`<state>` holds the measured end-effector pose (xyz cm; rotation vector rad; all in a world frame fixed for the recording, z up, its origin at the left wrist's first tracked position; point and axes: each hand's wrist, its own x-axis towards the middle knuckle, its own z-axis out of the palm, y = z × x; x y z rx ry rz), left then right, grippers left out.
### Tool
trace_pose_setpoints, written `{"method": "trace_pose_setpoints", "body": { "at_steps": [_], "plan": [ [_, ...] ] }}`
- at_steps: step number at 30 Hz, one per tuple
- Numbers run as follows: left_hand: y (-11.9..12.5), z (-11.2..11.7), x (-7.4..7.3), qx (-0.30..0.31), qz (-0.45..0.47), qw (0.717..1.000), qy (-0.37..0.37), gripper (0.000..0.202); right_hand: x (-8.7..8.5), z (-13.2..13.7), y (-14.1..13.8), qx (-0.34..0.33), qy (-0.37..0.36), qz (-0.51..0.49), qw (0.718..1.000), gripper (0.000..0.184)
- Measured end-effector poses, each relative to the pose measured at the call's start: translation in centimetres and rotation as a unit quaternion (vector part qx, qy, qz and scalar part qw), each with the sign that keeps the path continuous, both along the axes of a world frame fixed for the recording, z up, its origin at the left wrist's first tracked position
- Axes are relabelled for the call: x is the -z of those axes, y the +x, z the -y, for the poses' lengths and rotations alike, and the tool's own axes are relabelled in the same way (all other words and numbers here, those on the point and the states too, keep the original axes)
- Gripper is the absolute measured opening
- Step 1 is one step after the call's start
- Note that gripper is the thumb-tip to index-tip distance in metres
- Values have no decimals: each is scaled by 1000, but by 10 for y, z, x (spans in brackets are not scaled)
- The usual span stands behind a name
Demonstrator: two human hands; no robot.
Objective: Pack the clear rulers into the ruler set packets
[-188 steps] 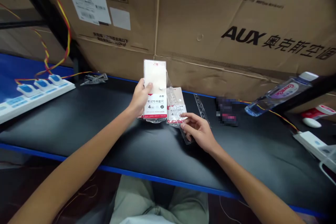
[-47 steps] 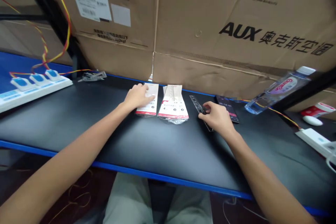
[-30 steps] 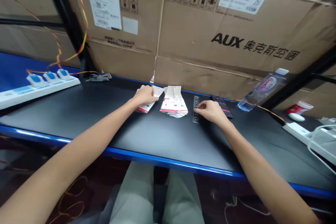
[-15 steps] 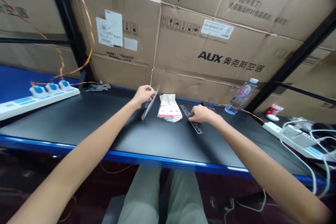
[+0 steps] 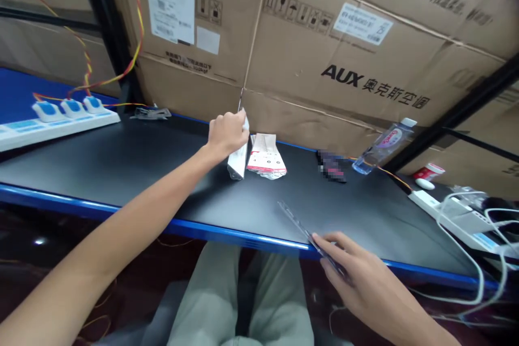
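My left hand (image 5: 226, 135) grips a white and red ruler-set packet (image 5: 238, 159), standing it on its long edge on the black bench top. Just to its right lies a second packet (image 5: 265, 158), with a clear plastic bag at its lower end; my left hand is not touching it. My right hand (image 5: 363, 275) is low, near the bench's front edge, pinching a long transparent ruler (image 5: 302, 231). The ruler slants up and away from my fingers, over the bench. Its near end is hidden in my right hand.
A pixelated dark object (image 5: 331, 166) lies at the back of the bench, near a clear water bottle (image 5: 383, 146). Large AUX cardboard boxes (image 5: 324, 54) form a wall behind. A white power strip (image 5: 52, 116) with blue switches sits left; another, with white cables (image 5: 458, 216), sits right.
My right hand has pulled the ruler off the bench top toward me, uncovering the dark object. My left hand has tipped the packet up onto its edge. The head view has shifted slightly.
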<state>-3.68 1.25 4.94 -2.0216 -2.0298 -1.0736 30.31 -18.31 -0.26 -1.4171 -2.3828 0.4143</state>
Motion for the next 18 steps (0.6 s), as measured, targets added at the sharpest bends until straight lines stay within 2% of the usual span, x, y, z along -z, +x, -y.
{"method": "trace_pose_setpoints", "body": {
  "at_steps": [2,5,6,8,10,11,14,16,18],
  "plan": [
    [-2,-2,0,12,29,999,-22,22,-7,-7,1,-16,-24,-56,998,32],
    [-7,-5,-6,35,74,996,-24,14,-17,-31,-6,49,-21,-179,982,24],
    [-8,-4,-10,34,82,996,-11,14,-19,-42,-11,64,-53,-234,969,31],
    [-6,1,-16,42,109,993,27,15,-23,-68,-28,49,-106,-334,935,58],
    [2,12,-19,99,161,980,66,14,-26,-95,-49,25,-123,-384,915,81],
    [9,19,-18,148,185,970,58,13,-27,-109,-61,11,-127,-406,905,79],
    [34,42,-6,298,212,931,-2,20,-25,-145,-88,0,-151,-470,870,33],
    [50,54,4,369,165,915,-12,22,-20,-163,-98,-6,-197,-532,823,24],
    [61,61,15,430,88,899,3,22,-15,-173,-98,-8,-229,-561,796,24]
  ]
}}
